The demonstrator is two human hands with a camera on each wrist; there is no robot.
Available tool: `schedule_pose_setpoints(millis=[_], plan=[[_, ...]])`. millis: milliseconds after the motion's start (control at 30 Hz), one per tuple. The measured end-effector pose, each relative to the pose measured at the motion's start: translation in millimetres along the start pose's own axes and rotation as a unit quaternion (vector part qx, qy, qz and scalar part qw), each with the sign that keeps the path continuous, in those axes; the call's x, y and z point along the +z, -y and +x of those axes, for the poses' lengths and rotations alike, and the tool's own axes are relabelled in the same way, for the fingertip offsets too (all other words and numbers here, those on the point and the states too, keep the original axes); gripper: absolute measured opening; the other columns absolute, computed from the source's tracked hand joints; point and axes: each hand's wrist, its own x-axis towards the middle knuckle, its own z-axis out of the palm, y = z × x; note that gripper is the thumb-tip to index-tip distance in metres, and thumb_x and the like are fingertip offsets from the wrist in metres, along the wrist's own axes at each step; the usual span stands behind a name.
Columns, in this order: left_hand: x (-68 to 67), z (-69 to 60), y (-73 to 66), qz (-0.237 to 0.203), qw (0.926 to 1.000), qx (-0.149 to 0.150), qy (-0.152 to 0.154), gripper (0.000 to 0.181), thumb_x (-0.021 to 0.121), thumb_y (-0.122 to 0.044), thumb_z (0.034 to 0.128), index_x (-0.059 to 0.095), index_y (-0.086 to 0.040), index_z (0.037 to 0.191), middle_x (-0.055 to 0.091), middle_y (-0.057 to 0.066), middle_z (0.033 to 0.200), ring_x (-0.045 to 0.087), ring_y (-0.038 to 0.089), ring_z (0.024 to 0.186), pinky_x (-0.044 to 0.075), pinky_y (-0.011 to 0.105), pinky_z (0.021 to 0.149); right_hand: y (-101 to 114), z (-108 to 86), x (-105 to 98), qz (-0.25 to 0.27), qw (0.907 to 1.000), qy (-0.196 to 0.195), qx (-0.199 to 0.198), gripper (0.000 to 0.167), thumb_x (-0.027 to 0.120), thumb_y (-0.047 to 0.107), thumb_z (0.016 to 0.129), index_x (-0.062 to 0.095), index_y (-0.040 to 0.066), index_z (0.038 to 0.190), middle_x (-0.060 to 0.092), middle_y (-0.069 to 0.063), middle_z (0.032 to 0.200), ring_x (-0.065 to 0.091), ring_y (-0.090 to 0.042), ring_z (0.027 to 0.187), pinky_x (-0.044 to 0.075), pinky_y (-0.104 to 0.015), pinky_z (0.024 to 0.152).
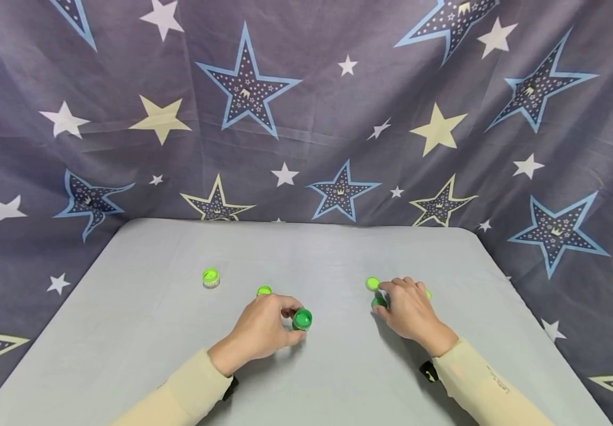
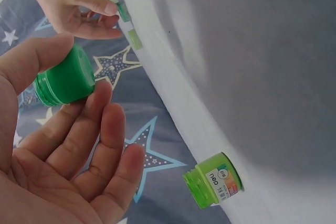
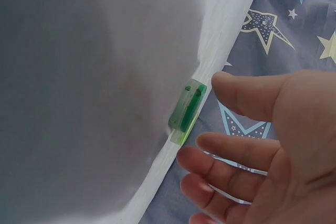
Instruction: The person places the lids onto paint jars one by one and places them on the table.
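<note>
A dark green paint jar [image 1: 302,319] is pinched between the thumb and fingers of my left hand [image 1: 264,328]; in the left wrist view the green jar [image 2: 67,78] shows clear of the table. My right hand [image 1: 410,310] is beside a dark green lid [image 1: 378,302] on the table. In the right wrist view that lid [image 3: 188,106] lies just off the spread thumb and fingers of the right hand [image 3: 252,150], with a gap between. A light green lid [image 1: 373,283] lies just behind it.
One light green jar [image 1: 211,277] stands at the left of the table [image 1: 147,331]. Another light green jar [image 1: 264,290] is partly hidden behind my left hand. A light green piece [image 1: 428,294] shows past my right hand. A star-patterned cloth [image 1: 306,118] hangs behind the table.
</note>
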Motion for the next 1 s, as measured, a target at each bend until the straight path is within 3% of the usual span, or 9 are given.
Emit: schedule_pose_setpoints(millis=[500,833,1000], plan=[[-1.3,0.2,-3.7,-0.012,0.9999,-0.004,-0.008,0.026,0.092,-0.021,0.0739,0.078,-0.023,0.096,0.068,-0.018,0.085,0.066,0.015,0.085,0.049,0.032,0.078,0.1,2.0,2.9,-0.011,0.9997,0.019,0.004,0.039,0.09,0.023,0.079,0.077,0.006,0.11,0.072,-0.008,0.096,0.06,-0.026,0.084,0.037,-0.039,0.07],[0.6,1.3,-4.5,-0.009,0.9994,0.003,-0.032,0.026,0.093,-0.022,0.0728,0.078,-0.024,0.094,0.068,-0.018,0.082,0.066,0.014,0.083,0.045,0.036,0.086,2.0,2.0,2.3,-0.006,0.9996,0.028,0.004,0.029,0.091,0.016,0.076,0.078,0.008,0.1,0.067,-0.002,0.083,0.055,-0.021,0.076,0.035,-0.04,0.069],[1.6,1.1,-5.3,-0.016,0.9994,0.002,-0.03,0.026,0.093,-0.022,0.0735,0.078,-0.024,0.094,0.067,-0.019,0.081,0.065,0.013,0.082,0.045,0.037,0.087,4.0,2.2,1.3,-0.003,0.9995,0.032,0.007,0.028,0.091,0.017,0.077,0.079,0.008,0.1,0.066,-0.001,0.082,0.054,-0.02,0.075,0.033,-0.039,0.069]])
